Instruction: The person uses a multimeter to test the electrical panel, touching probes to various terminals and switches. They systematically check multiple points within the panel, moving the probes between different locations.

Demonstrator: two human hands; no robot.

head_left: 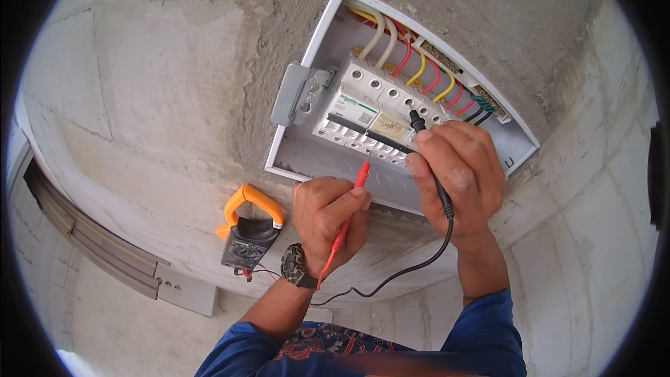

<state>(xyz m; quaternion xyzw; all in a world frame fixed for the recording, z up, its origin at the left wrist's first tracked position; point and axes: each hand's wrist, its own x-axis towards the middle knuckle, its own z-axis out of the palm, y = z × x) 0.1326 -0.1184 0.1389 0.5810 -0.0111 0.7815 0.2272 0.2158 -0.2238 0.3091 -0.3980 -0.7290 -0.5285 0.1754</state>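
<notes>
Breakers (384, 107) in open box (300, 146), upper centre of frame; right end part-hidden by right hand (466, 171). That hand pinches black probe (417, 122), tip near upper terminals (393, 93). Left hand (326, 211), mid-frame, holds red probe (361, 176), tip at lower terminals (354, 145). Contact unclear for both. Clamp meter (249, 243) left of centre, markings too small; leads (264, 270) lost behind left wrist.
</notes>
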